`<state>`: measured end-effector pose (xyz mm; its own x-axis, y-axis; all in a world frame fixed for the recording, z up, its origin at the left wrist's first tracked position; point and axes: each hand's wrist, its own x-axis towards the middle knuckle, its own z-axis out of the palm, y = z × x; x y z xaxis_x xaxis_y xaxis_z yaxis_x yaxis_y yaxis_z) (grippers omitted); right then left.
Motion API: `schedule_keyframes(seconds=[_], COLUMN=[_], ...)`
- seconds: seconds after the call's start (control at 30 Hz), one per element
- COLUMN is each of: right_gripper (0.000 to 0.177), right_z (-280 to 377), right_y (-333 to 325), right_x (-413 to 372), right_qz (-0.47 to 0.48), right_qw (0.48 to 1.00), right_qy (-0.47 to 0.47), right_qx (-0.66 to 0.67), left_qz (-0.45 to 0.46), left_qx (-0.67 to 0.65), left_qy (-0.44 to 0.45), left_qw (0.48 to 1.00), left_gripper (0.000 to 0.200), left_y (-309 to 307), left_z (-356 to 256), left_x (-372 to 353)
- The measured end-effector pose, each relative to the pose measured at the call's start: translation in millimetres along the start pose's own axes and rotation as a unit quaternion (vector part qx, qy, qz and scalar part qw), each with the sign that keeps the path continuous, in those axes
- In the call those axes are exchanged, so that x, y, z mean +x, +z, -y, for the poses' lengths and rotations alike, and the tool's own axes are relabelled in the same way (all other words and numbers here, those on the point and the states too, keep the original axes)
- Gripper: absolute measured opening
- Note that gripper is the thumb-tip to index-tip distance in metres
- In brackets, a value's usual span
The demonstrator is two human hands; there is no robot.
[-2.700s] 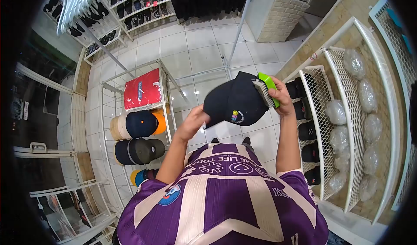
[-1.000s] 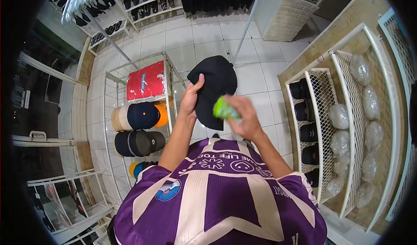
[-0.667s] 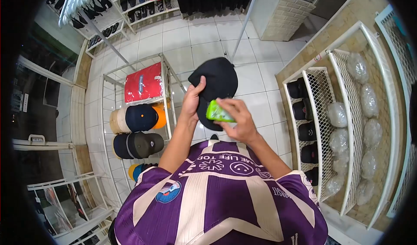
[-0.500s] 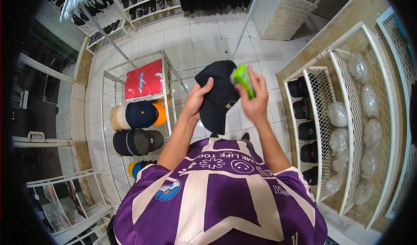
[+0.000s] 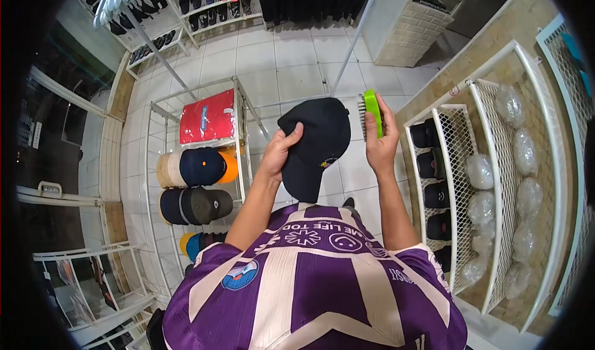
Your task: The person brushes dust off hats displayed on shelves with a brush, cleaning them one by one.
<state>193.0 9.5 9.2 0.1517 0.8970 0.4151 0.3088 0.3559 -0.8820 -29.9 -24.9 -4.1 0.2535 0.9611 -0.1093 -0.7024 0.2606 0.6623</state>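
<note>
A black baseball cap (image 5: 321,130) is held up in front of my chest, its brim pointing down toward me. My left hand (image 5: 279,153) grips its left side, thumb on the outside and the other fingers hidden behind it. A small colourful embroidered patch shows low on the crown. To the right of the cap, my right hand (image 5: 382,140) is closed round a bright green brush (image 5: 374,109). Dark bristles face the cap, with a gap between them and the fabric.
On my left, a white wire rack (image 5: 150,164) bears a red packaged garment (image 5: 207,119) and stacked caps (image 5: 201,166). White mesh shelves (image 5: 462,139) on my right hold black caps and clear plastic domes (image 5: 481,171). Ahead stand a hanging rail and a shoe shelf (image 5: 214,3).
My right hand has moved the brush rightward, off the cap, and turned it so the bristles show. The cap has turned slightly, showing more of its crown.
</note>
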Motion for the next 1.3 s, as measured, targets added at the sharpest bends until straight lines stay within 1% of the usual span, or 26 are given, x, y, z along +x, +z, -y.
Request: schedule_keyframes(seconds=[0.07,0.1,0.13,0.17,0.2,0.23,0.27,0.33,0.37,0.4,0.47,0.53,0.57,0.6,0.67,0.73,0.77,0.83,0.87,0.93,0.97,1.07,1.13,1.2,1.27,1.3], right_gripper=[0.054,0.055,0.055,0.055,0.055,0.056,0.056,0.057,0.057,0.062,0.067,0.071,0.071,0.071,0.068,0.064,0.064,0.058,0.058,0.056,0.056,0.054,0.056,0.055,0.057,0.058], right_z=[13,22,11,-12,-14,-14,-13,20,24,24,21,12,6,3,-3,-5,-12,-16,-17,14,15,11,-1,-9,-8,-3], right_y=[7,13,12,12,12,11,9,12,22,31,30,30,29,29,29,30,29,28,26,23,22,16,10,12,15,15], right_x=[-9,-15,-14,-10,-4,-4,-6,-15,-25,-40,-58,-75,-78,-71,-49,-23,-20,-14,-16,-36,-43,-44,-33,-30,-32,-38], right_qz=[0.049,0.085,0.079,0.066,0.056,0.01,0.013,0.018,0.04,-0.005,0.052,0.169,0.182,0.18,0.034,0.035,0.031,0.06,0.058,0.058,0.061,0.055,0.092,0.087,0.029,0.028], right_qw=[0.988,0.987,0.987,0.991,0.99,0.995,0.995,0.996,0.991,0.986,0.981,0.96,0.952,0.951,0.976,0.997,0.998,0.998,0.998,0.994,0.994,0.992,0.993,0.995,0.997,0.994], right_qy=[-0.147,-0.136,-0.135,-0.092,-0.049,-0.04,-0.04,-0.071,-0.124,-0.152,-0.168,-0.206,-0.226,-0.228,-0.187,-0.052,-0.052,-0.003,-0.008,-0.091,-0.087,-0.11,-0.07,-0.046,-0.036,-0.103], right_qx=[-0.028,-0.028,-0.03,-0.076,-0.121,-0.089,-0.087,-0.041,-0.039,-0.073,-0.087,-0.088,-0.101,-0.102,-0.106,-0.035,-0.035,0.004,0.002,-0.005,-0.005,0.012,0.02,0.003,0.054,0.008], left_qz=[0.015,0.04,0.044,0.021,-0.004,-0.005,-0.032,-0.071,-0.05,-0.023,-0.034,-0.078,-0.073,-0.071,-0.055,-0.051,-0.052,-0.046,-0.041,-0.028,-0.005,-0.014,-0.018,0.004,-0.005,-0.017], left_qx=[0.002,0.007,0.01,0.013,0.016,0.017,0.022,0.025,0.023,0.023,0.025,0.022,0.029,0.03,0.004,-0.006,0.0,0.008,0.008,0.034,0.015,0.04,0.026,0.044,0.06,0.077], left_qy=[-0.028,-0.052,-0.057,-0.044,-0.029,-0.029,-0.015,-0.006,-0.003,0.002,0.011,0.015,0.006,0.007,-0.022,-0.029,-0.031,-0.027,-0.024,-0.022,-0.016,-0.013,0.002,-0.032,-0.027,-0.021], left_qw=[0.999,0.998,0.997,0.999,0.999,0.999,0.999,0.997,0.998,0.999,0.999,0.997,0.997,0.997,0.998,0.998,0.998,0.999,0.999,0.999,1.0,0.999,0.999,0.998,0.998,0.997], left_gripper=[0.034,0.034,0.034,0.032,0.03,0.03,0.029,0.029,0.028,0.027,0.027,0.025,0.026,0.026,0.027,0.027,0.028,0.03,0.03,0.031,0.032,0.033,0.034,0.034,0.033,0.032], left_y=[-15,-19,-15,-9,-3,3,9,6,-1,-5,-4,-7,-14,-12,-3,-3,0,-1,-4,-9,-6,-9,-1,-2,1,1], left_z=[6,7,8,8,7,5,2,4,6,6,1,2,6,3,-2,3,4,5,1,-5,-8,1,1,4,-2,-6], left_x=[5,10,9,8,6,5,2,-2,3,8,16,10,14,13,5,5,4,6,10,6,1,-2,-1,-2,1,3])
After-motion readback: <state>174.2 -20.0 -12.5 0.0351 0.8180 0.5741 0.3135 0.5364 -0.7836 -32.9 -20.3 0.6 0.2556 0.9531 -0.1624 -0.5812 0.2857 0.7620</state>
